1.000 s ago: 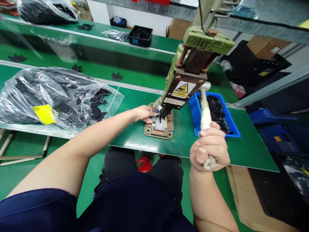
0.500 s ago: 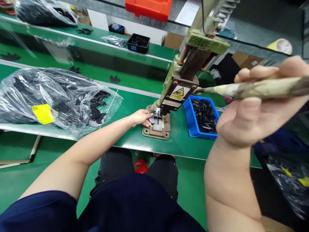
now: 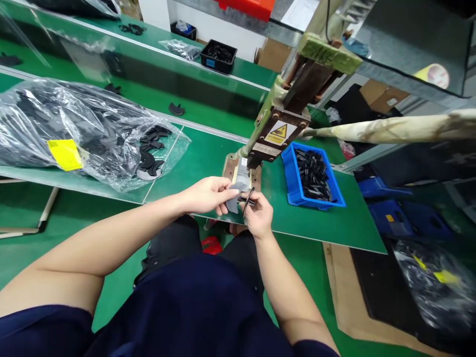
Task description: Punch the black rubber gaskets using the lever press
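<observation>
Hands meet at the near edge of the green table (image 3: 208, 158), just in front of the hand press (image 3: 277, 129). Left hand (image 3: 206, 195), forearm reaching in from the near left, pinches a flat grey piece (image 3: 234, 200) between thumb and fingers. Right hand (image 3: 257, 214), wrist bent upward, pinches a thin black clip (image 3: 248, 200) touching that piece. Blue bin (image 3: 295, 183) of black parts sits right of the press; the clear bag (image 3: 74, 131) of black parts lies far left

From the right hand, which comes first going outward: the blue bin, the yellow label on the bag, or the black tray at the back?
From the right hand:
1. Blue bin, just right of it on the bench.
2. Yellow label, far left on the plastic bag.
3. Black tray, on the far bench at the back.
</observation>
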Motion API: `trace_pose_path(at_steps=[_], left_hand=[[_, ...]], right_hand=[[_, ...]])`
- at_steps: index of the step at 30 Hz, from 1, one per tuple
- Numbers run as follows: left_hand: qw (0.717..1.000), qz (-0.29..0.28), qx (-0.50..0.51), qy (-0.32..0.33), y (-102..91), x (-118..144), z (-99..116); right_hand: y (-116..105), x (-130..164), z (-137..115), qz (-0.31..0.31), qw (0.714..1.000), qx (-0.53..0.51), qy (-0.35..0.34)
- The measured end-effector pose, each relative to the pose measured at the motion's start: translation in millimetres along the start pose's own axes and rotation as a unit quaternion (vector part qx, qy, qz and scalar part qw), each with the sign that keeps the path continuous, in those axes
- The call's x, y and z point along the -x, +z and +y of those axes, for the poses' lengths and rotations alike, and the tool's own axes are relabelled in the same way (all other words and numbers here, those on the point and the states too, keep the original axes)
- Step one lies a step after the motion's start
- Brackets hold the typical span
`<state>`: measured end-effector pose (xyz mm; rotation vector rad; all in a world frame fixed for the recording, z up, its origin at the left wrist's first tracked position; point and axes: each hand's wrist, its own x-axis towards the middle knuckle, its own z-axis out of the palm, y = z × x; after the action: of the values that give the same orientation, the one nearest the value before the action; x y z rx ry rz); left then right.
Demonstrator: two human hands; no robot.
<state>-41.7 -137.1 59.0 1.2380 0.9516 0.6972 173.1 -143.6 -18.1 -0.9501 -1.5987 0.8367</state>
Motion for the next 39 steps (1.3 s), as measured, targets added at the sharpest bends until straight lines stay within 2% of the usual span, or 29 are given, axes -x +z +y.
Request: trace_pose_path(at_steps=[5,11,17,18,20,22,23,25,27,31,34,39], left_hand=[[1.000,0.003,-0.027,-0.013,13.5,3,-2],[0.998,-0.042,0.007,-0.042,15.2,-5,1],[0.997,-0.008,-0.066,-0.026,10.8,-9,-2],[0.996,0.008,-0.093,-0.009,10.7,-7,-2],[0.977,0.090,-0.178,0.071,11.5,-3,-1],[0.929,0.171,-0.278,0.177,14.0,3,1],[0.905,0.179,-0.321,0.216,15.9,5,2],[0.884,0.137,-0.371,0.250,20.3,7,5],[0.892,0.093,-0.374,0.235,24.8,6,6],[0.931,0.079,-0.315,0.166,30.4,-1,4],[0.955,0.064,-0.255,0.140,31.9,-4,4],[0.981,0.094,-0.123,0.118,33.8,-1,0]], right_hand=[[2,10,-9,0.020,1.000,-0.006,-0.005],[-7,18,-13,0.005,0.999,0.022,-0.027],[-27,13,-24,-0.026,0.992,0.094,-0.074],[-29,12,-25,-0.032,0.990,0.104,-0.086],[-32,12,-27,-0.043,0.986,0.119,-0.109],[-32,12,-27,-0.048,0.983,0.130,-0.123],[-32,12,-27,-0.050,0.981,0.135,-0.127],[-31,13,-26,-0.054,0.979,0.143,-0.132],[-30,13,-26,-0.055,0.978,0.151,-0.132],[-27,16,-26,-0.037,0.978,0.161,-0.124],[-26,21,-24,-0.022,0.981,0.151,-0.117],[-28,29,-19,0.015,0.988,0.115,-0.105]])
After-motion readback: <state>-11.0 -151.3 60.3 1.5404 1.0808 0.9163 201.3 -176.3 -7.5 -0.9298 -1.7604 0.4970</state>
